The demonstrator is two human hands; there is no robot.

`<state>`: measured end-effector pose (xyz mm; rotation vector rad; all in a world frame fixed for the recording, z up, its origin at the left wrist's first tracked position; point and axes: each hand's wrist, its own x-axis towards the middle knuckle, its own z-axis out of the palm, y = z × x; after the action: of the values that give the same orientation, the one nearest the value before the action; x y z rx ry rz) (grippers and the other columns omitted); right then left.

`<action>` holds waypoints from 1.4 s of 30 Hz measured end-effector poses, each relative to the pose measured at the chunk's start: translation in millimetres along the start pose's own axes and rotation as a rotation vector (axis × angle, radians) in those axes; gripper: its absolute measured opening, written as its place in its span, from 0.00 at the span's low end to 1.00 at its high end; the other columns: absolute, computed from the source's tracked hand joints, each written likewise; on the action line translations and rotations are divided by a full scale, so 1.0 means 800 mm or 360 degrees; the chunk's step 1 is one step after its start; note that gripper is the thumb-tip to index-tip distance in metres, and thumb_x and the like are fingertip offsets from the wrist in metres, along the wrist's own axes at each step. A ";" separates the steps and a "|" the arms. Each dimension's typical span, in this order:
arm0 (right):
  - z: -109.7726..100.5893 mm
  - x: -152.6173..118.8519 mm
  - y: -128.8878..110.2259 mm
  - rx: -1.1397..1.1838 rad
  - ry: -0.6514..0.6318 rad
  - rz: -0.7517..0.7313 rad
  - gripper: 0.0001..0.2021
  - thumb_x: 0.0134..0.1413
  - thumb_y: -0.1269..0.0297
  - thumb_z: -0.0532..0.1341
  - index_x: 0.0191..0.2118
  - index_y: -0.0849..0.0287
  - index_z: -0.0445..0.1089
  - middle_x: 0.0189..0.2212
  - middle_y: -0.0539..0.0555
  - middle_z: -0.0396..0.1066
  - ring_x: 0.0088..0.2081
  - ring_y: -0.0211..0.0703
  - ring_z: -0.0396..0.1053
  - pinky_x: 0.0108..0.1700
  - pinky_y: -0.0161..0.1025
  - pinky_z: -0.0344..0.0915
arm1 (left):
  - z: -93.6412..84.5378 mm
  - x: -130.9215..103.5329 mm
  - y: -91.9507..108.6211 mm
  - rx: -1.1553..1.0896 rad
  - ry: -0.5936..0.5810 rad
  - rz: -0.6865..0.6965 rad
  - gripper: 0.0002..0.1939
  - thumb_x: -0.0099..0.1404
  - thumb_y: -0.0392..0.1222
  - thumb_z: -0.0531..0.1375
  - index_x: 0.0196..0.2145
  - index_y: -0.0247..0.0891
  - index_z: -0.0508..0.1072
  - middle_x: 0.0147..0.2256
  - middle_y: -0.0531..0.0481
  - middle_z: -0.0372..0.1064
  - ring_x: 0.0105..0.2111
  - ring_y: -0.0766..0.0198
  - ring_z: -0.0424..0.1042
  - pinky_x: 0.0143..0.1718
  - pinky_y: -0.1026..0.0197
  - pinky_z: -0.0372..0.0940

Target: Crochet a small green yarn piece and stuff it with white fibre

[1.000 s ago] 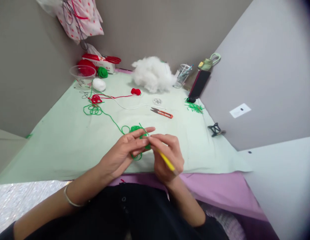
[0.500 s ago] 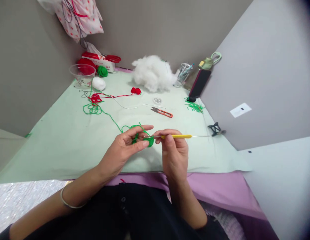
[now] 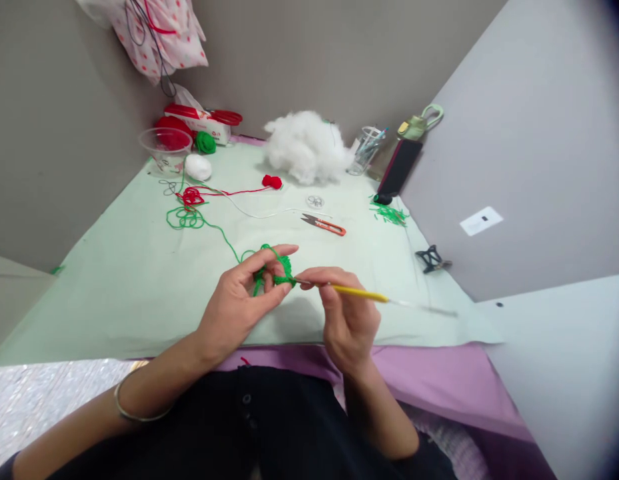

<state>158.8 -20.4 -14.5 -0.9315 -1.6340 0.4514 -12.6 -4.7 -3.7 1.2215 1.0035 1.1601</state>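
My left hand [image 3: 239, 297] pinches a small green crochet piece [image 3: 285, 270] between thumb and fingers. Green yarn [image 3: 219, 230] loops over its raised index finger and trails back to a loose tangle on the table. In my right hand [image 3: 350, 320] is a crochet hook with a yellow handle [image 3: 362, 293], held like a pencil. The hook's metal tip meets the edge of the green piece beside my left thumb; whether it is through a stitch I cannot tell. Its thin rear end points right and slightly down.
Orange thread snips [image 3: 324, 225] lie beyond my hands, near a small round clear case [image 3: 315, 201]. White stuffing [image 3: 306, 148], a glass [image 3: 366, 150] and a bottle [image 3: 413, 127] stand behind. Green yarn scraps [image 3: 389, 213] lie right; a plastic tub [image 3: 165, 155] and white ball [image 3: 198, 167] left.
The crochet hook has tilted, its rear end swinging down and to the right. The green piece has turned in my left hand and moved slightly left, showing more of its edge.
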 end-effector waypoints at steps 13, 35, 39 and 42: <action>0.008 -0.001 0.003 0.0396 0.0360 0.0158 0.11 0.69 0.68 0.58 0.44 0.50 0.78 0.34 0.51 0.77 0.33 0.40 0.73 0.36 0.41 0.70 | -0.001 0.009 0.000 -0.0903 -0.0238 -0.0510 0.21 0.62 0.39 0.71 0.53 0.43 0.81 0.22 0.61 0.56 0.21 0.75 0.46 0.43 0.63 0.65; 0.007 0.007 0.009 0.0539 0.0198 0.0349 0.08 0.68 0.64 0.61 0.42 0.52 0.79 0.35 0.51 0.77 0.34 0.39 0.73 0.38 0.39 0.71 | 0.002 0.009 -0.002 -0.0706 -0.0212 -0.0396 0.19 0.59 0.40 0.72 0.49 0.45 0.83 0.34 0.53 0.69 0.29 0.72 0.60 0.35 0.66 0.60; 0.010 0.005 0.013 0.0610 0.0216 0.0476 0.07 0.66 0.63 0.63 0.42 0.52 0.80 0.36 0.51 0.78 0.34 0.38 0.73 0.40 0.38 0.71 | 0.005 0.005 -0.005 -0.0478 -0.0203 -0.0288 0.17 0.62 0.43 0.71 0.50 0.49 0.83 0.37 0.53 0.71 0.34 0.69 0.64 0.37 0.65 0.59; 0.009 0.005 0.016 0.0806 0.0245 0.0585 0.08 0.67 0.61 0.62 0.41 0.53 0.79 0.35 0.51 0.78 0.32 0.37 0.72 0.40 0.39 0.71 | 0.002 0.005 -0.006 -0.0398 -0.0185 -0.0231 0.16 0.63 0.44 0.70 0.50 0.50 0.82 0.38 0.53 0.70 0.38 0.66 0.65 0.42 0.64 0.60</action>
<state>156.3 -7.9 -23.0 -0.8503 -1.1276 0.9696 -10.2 -0.9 -8.3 0.9893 0.8190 1.0536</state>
